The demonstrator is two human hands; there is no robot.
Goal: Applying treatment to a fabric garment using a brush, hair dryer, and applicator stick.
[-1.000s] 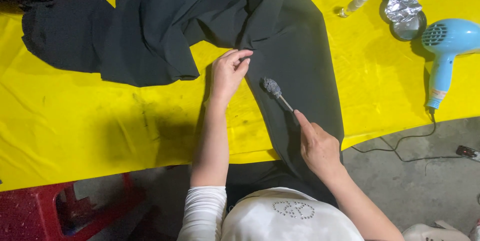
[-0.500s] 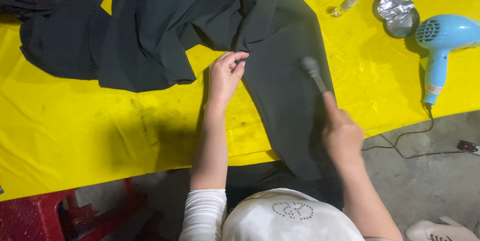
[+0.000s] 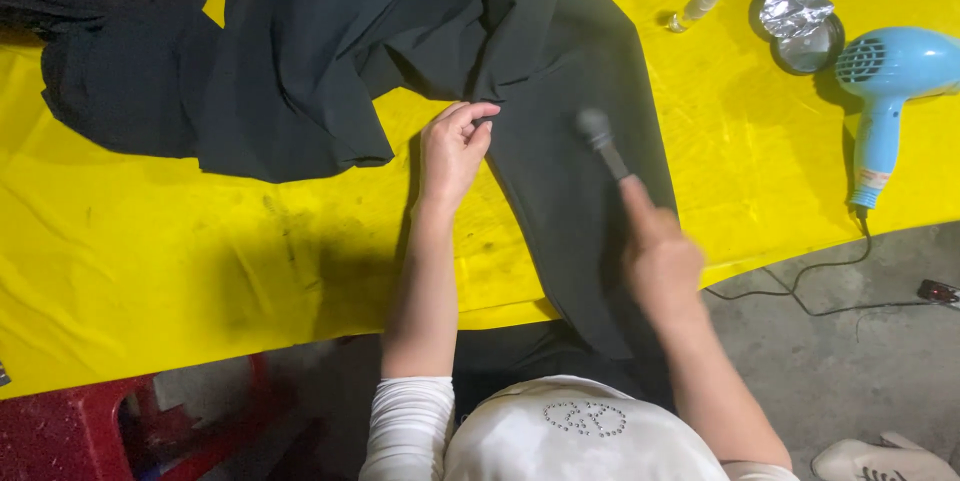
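Centrally, the left hand [image 3: 452, 153] pinches the edge of the dark garment [image 3: 560, 171], which is spread over the yellow table cover [image 3: 150, 251] from the upper left down to the lower middle. The right hand [image 3: 660, 266], blurred, is clenched around a small brush [image 3: 598, 136] held over the cloth. At upper right sit a blue hair dryer [image 3: 885, 76], a small clear bottle [image 3: 700, 3] and a round tin with foil [image 3: 800, 16]; a red stool [image 3: 120, 426] shows at lower left.

Open passage: bare yellow plastic table cover [image 3: 150, 261], left. Obstructions, right: light blue plastic hairdryer [image 3: 885, 91], round foil-lined tins [image 3: 800, 11], small clear bottle [image 3: 700, 3].
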